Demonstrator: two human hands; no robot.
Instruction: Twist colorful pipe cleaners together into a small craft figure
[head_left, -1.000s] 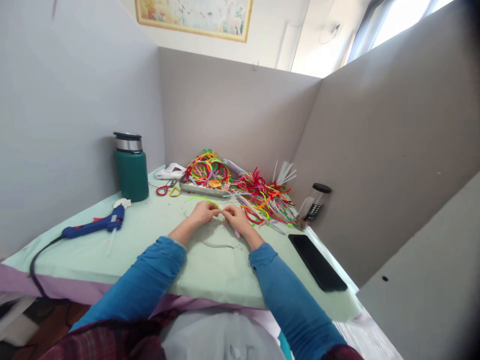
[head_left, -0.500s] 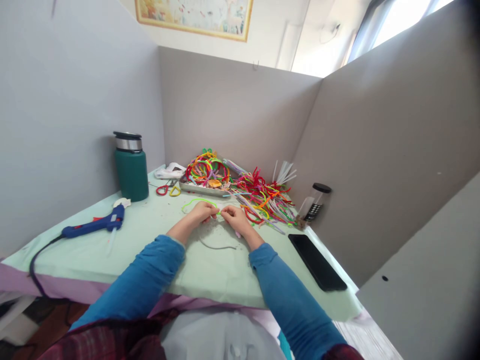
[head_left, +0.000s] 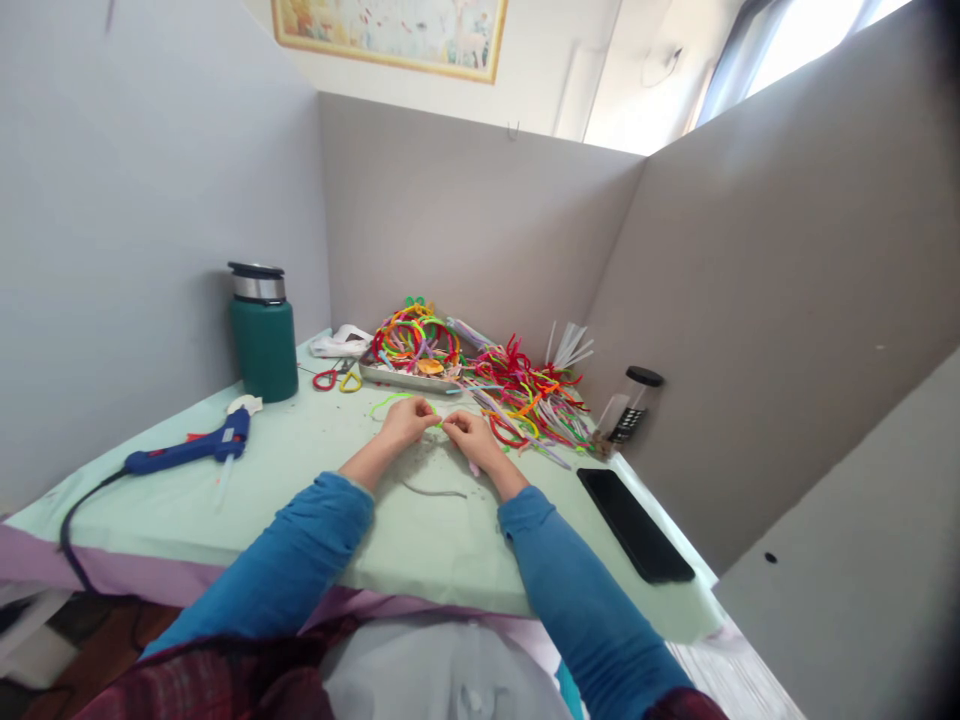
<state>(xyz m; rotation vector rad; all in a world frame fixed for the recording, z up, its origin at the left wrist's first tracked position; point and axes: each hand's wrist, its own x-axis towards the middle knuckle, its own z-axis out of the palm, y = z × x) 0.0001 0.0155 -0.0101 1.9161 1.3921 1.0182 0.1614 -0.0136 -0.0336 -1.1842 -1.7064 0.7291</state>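
Note:
Both my hands meet at the middle of the pale green table (head_left: 300,500). My left hand (head_left: 406,422) is closed in a pinch on a lime-green pipe cleaner (head_left: 390,400) that loops away to the far left of it. My right hand (head_left: 470,436) is closed too, pinching the same pipe cleaner where the fingertips meet; a pale pink bit sticks out below it. A thin grey wire piece (head_left: 435,491) lies on the table just in front of my wrists.
A metal tray (head_left: 405,378) of coloured pipe-cleaner rings and a loose heap of pipe cleaners (head_left: 529,400) lie behind my hands. Blue glue gun (head_left: 191,450) and green flask (head_left: 262,335) at left, black phone (head_left: 634,523) and a dark-lidded jar (head_left: 628,403) at right. Grey partition walls surround the table.
The green pipe cleaner's loop has shifted slightly behind my left hand, and the grey wire piece has shifted slightly on the table. My hands stay together at the same spot.

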